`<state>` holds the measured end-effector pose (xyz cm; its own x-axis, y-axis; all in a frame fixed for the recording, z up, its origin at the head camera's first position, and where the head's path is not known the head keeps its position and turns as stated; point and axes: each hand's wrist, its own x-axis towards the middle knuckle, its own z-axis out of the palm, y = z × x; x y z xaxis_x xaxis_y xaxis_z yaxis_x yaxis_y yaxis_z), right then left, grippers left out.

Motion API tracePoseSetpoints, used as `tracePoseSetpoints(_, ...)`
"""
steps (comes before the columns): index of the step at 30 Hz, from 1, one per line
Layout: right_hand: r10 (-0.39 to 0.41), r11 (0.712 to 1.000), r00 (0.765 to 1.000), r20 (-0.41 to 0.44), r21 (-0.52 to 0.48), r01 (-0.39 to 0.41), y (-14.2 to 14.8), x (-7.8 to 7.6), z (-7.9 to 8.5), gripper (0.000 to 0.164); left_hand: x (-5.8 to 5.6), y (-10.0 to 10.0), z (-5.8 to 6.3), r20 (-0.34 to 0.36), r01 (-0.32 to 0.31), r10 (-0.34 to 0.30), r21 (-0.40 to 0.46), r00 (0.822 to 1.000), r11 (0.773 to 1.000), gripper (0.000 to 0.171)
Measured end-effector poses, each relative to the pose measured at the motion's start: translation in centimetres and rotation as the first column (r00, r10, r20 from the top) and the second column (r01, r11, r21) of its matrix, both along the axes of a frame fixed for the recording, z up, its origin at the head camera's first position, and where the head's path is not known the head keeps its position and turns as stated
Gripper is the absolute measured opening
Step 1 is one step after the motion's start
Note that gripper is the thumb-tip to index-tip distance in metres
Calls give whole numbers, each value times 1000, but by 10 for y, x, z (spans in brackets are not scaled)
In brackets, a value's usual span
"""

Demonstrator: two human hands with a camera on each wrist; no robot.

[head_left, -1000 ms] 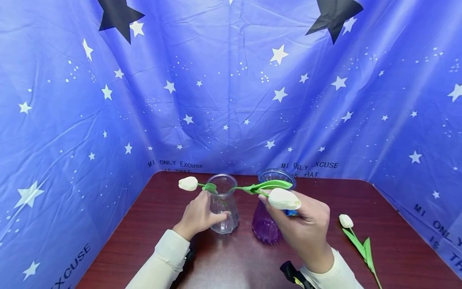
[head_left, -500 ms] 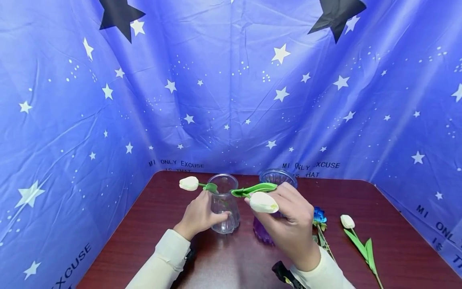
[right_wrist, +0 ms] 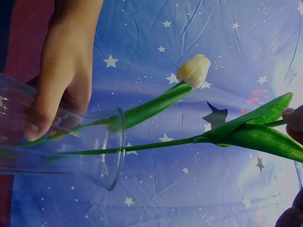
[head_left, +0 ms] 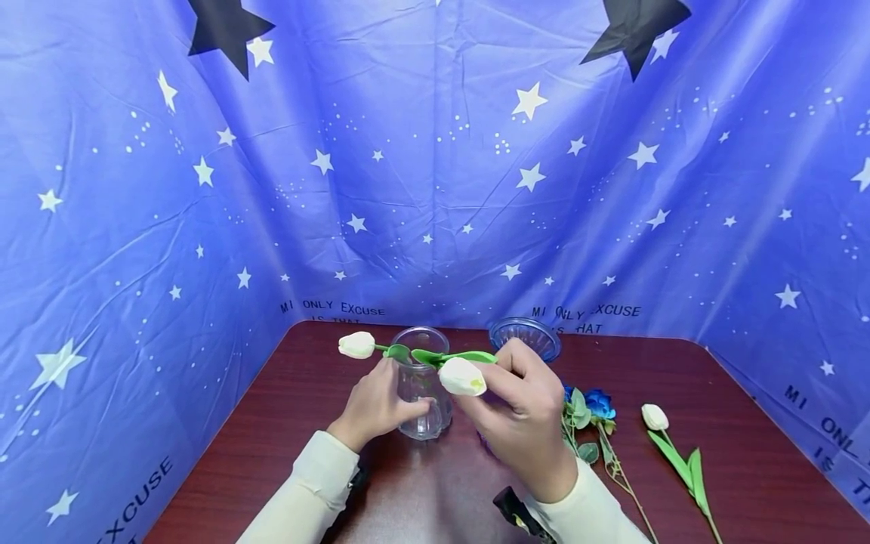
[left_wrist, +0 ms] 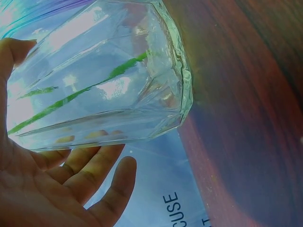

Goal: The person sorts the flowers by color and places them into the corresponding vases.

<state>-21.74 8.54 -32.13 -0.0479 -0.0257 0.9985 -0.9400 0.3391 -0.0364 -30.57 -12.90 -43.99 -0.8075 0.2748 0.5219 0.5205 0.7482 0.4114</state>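
My left hand (head_left: 374,404) grips a clear glass vase (head_left: 424,427), its thumb on the near side and fingers on the far side. A white tulip (head_left: 356,345) leans out of the vase's mouth to the left. Green stem (left_wrist: 71,97) shows through the glass in the left wrist view. Above the vase, my right hand (head_left: 526,423) pinches a second white tulip (head_left: 462,377) just below its bloom. Its leaves (right_wrist: 255,130) are outside the rim, while the lower end of its stem (right_wrist: 161,145) is inside the vase in the right wrist view.
Behind the right hand stands a purple vase with a bluish rim (head_left: 525,326), mostly hidden. Blue flowers (head_left: 599,404) with long stems lie to its right. Another white tulip (head_left: 655,417) lies farther right on the dark red table (head_left: 272,453). A blue star-patterned cloth (head_left: 421,189) surrounds the table.
My right hand has moved left and brought its tulip over the clear vase, the leaves now at the mouth. The blue flowers have come into view behind it. My left hand has stayed put.
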Motion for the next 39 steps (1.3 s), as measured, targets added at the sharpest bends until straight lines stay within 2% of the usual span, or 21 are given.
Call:
tracePoseSetpoints(9,-35,999,999,-8,23,35,-12,-5,-3,21,1,2,0,25,-15,15,3,1000,1000,72)
tracePoseSetpoints(15,-65,997,998,5,44,65,-16,-9,-7,18,0,1,0,5,0,0,7,1000,1000,75)
tracePoseSetpoints(28,-151,984,985,81,107,142,-25,-22,-26,6,0,-1,0,10,24,-25,19,1000,1000,83)
tracePoseSetpoints(39,-171,981,982,79,105,163,-29,-26,-31,14,-1,-1,-2,-15,23,-22,28,1000,999,77)
